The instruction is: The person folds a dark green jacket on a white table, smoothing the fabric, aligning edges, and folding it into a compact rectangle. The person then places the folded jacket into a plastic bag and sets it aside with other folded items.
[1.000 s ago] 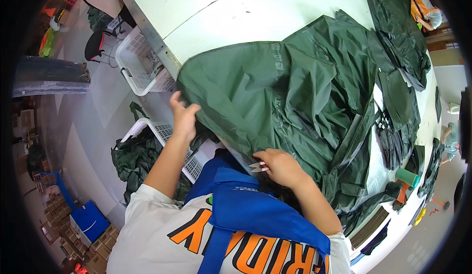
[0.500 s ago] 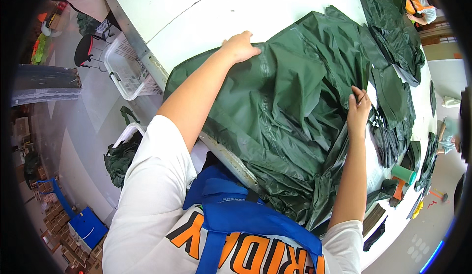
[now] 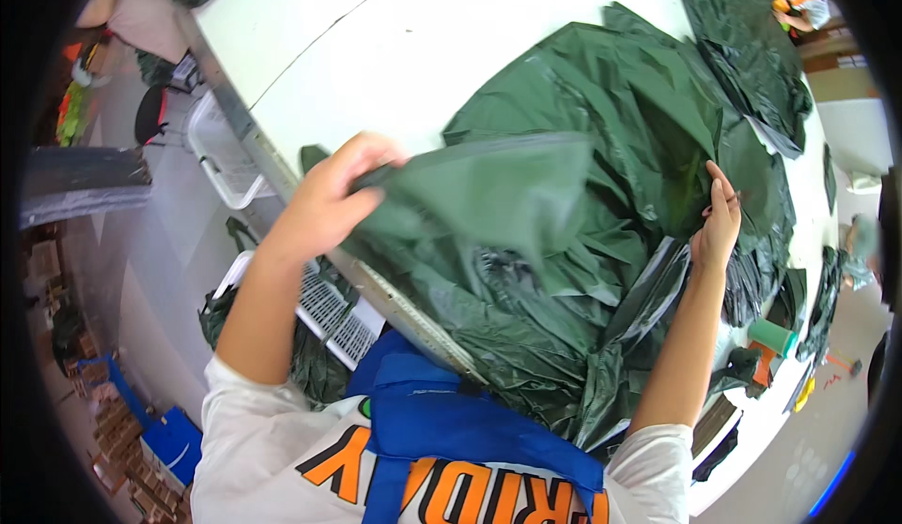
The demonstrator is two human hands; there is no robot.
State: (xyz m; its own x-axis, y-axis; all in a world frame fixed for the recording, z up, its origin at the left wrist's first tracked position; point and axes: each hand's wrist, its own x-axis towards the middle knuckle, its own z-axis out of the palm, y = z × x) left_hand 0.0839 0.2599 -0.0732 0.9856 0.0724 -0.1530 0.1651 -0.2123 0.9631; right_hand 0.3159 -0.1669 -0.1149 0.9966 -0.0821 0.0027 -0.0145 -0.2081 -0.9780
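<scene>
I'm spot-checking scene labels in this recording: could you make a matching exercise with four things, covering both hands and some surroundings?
1. left hand
2. right hand
3. apron
4. upper basket

A. white, beyond the table's left edge
B. at the fabric's right side
C. blue
D. holding a raised fabric flap

Pairs: 1-D, 2-B, 3-C, 4-A

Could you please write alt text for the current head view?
A person's left hand holds a flap of green fabric above a white table; the right hand is at the fabric's right side. White baskets are at left.
</scene>
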